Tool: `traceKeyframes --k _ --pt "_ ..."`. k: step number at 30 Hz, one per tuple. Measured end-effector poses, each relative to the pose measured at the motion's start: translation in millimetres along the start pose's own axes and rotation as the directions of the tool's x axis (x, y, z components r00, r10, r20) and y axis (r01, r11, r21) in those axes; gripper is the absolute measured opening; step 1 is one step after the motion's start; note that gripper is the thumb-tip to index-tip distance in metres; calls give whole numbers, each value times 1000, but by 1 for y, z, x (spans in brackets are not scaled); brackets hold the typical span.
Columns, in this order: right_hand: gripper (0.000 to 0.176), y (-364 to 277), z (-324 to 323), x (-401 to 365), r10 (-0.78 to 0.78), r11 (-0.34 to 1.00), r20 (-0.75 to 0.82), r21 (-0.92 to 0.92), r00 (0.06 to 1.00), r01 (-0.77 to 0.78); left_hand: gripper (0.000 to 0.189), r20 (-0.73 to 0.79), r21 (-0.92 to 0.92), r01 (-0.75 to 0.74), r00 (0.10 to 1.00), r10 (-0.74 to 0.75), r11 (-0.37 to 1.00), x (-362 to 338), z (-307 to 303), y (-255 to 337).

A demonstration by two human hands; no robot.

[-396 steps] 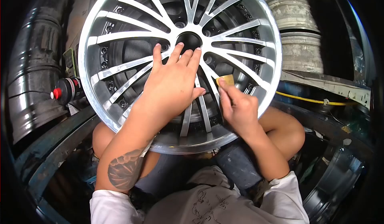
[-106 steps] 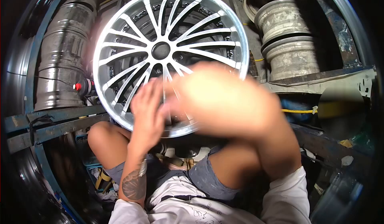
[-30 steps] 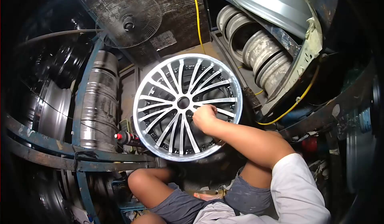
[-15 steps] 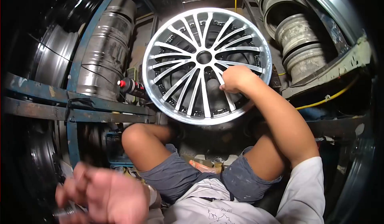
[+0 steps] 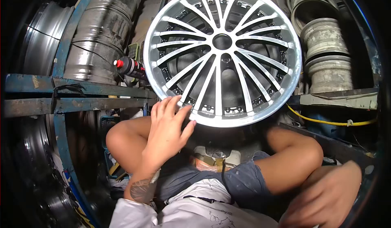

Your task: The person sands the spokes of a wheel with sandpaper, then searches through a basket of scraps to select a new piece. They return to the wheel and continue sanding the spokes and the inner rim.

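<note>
A multi-spoke alloy wheel rim (image 5: 247,118) lies face up in front of my knees, with bright machined spokes, a round centre hole and small bolts around its inner edge. My left hand (image 5: 166,126) is at its lower left edge. The fingers are spread, with the tips over or against the lip; contact is hard to tell. Down at the lower right, away from the wheel, is my right hand (image 5: 326,197). Motion smears its fingers, so what it holds, if anything, does not show.
Stacked bare rims stand left (image 5: 95,37) and right (image 5: 328,71). A blue metal frame (image 5: 32,105) runs along the left. A dark bottle with a red cap (image 5: 130,66) lies beside the wheel. A yellow hose (image 5: 330,123) hangs at the right.
My right hand has left the spokes and moved down to the lower right. My left hand has risen from the lower left to the wheel's edge. The wheel appears higher in view.
</note>
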State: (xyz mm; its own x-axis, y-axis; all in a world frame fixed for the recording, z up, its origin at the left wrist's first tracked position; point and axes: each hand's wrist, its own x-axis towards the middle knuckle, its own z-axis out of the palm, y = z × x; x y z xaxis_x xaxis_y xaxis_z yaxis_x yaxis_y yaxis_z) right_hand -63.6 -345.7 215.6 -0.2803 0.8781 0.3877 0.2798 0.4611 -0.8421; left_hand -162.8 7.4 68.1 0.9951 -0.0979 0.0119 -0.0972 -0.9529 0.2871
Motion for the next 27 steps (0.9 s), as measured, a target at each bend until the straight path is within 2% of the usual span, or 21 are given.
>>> traceKeyframes --k 1,4,5,7,8,9,11,14,15,16,18,19,20,21,23,26,27 --pt "28 1 9 18 9 999 -143 47 990 -3 41 92 24 -46 995 43 999 5 0 -4" --pt "31 10 7 16 -12 981 -158 191 987 43 44 361 42 -209 915 181 977 22 -12 -22" --pt "31 10 3 14 -27 965 -128 255 991 59 35 359 44 -272 902 238 961 30 -17 -27" --pt "31 7 -9 10 -67 919 -71 383 995 89 26 508 33 -260 836 208 965 58 -34 -27" --pt "32 9 -6 9 -67 911 -123 398 990 110 24 516 106 -339 822 240 935 73 -34 -28" --pt "33 11 -2 8 -58 902 -161 415 985 120 21 517 104 -301 831 207 948 88 -36 -23" --pt "35 15 5 8 -44 880 -234 452 971 149 17 292 138 -454 868 401 880 114 -18 -29" --pt "33 21 3 9 -7 887 -333 432 943 160 16 143 107 -528 847 513 843 143 15 -39" --pt "31 18 14 1 -71 881 -416 401 907 252 17 91 95 -552 834 545 829 147 21 -41" --pt "29 12 33 -12 -134 865 -494 365 859 345 22 141 65 -550 831 538 833 147 21 -43" --pt "25 20 21 -5 -166 828 -531 384 831 410 23 97 25 -531 845 526 847 137 29 -49" --pt "22 23 7 -5 -137 817 -489 436 861 377 23 67 11 -531 846 529 847 135 30 -49" --pt "20 28 -8 1 -104 806 -447 486 888 339 29 134 -21 -495 859 494 868 131 28 -45" --pt "19 31 -14 2 -123 788 -413 512 902 342 41 195 25 -484 861 470 875 127 24 -40" --pt "18 35 -20 5 -159 750 -348 566 924 342 50 184 21 -449 880 438 893 116 22 -33" --pt "22 32 -15 6 -59 804 -517 482 854 347 60 232 103 -420 891 389 902 100 27 -26" --pt "24 32 -15 8 -34 817 -465 497 884 293 60 229 114 -415 895 383 903 94 30 -25"
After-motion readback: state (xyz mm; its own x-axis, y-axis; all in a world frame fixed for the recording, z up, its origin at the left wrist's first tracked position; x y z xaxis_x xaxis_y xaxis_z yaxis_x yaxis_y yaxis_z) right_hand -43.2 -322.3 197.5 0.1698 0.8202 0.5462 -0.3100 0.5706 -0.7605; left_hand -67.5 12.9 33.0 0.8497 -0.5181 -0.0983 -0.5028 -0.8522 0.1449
